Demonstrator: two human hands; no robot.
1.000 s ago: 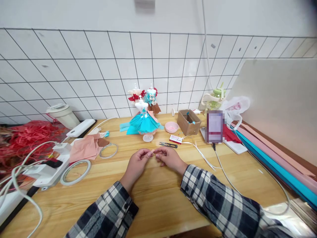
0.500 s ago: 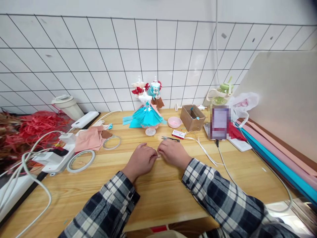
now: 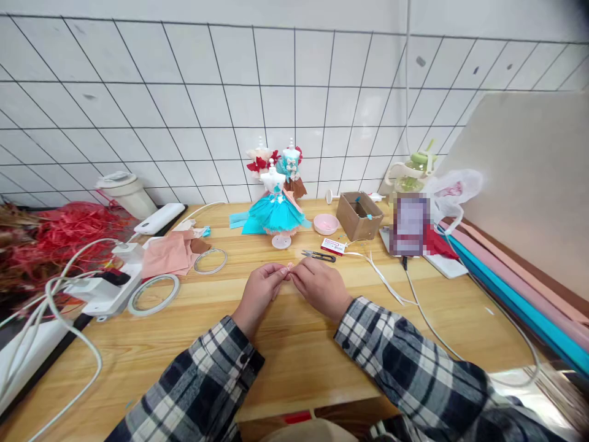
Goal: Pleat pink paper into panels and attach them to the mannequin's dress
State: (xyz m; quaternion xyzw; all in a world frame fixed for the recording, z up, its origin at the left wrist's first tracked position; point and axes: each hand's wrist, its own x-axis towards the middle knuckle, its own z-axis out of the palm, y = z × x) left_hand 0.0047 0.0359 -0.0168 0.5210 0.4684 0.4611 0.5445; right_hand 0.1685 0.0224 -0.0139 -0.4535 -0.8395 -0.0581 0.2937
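My left hand (image 3: 261, 290) and my right hand (image 3: 323, 287) meet above the wooden table, fingertips pinched together. Between them shows a tiny pale pink piece (image 3: 289, 266), perhaps fabric or ribbon; its kind is too small to make out. Just beyond my right hand lies a pair of thread snips (image 3: 319, 255), beside a small red and white box (image 3: 333, 247). Past the hands stands a miniature dress form (image 3: 275, 179) in a turquoise skirt, with two more dressed forms behind it.
A pink bowl (image 3: 326, 224) and a cardboard box (image 3: 359, 216) stand at the back. White ribbon strips (image 3: 384, 282) trail to the right. On the left are tape rolls (image 3: 154, 295), peach fabric (image 3: 165, 255) and a power strip (image 3: 117, 294) with cables. A pixelated phone (image 3: 411, 224) stands at right.
My left hand has turned, its thumb now more on top, and both hands have lifted slightly. The small pale pink piece now shows above the fingertips. The camera view has shifted a little.
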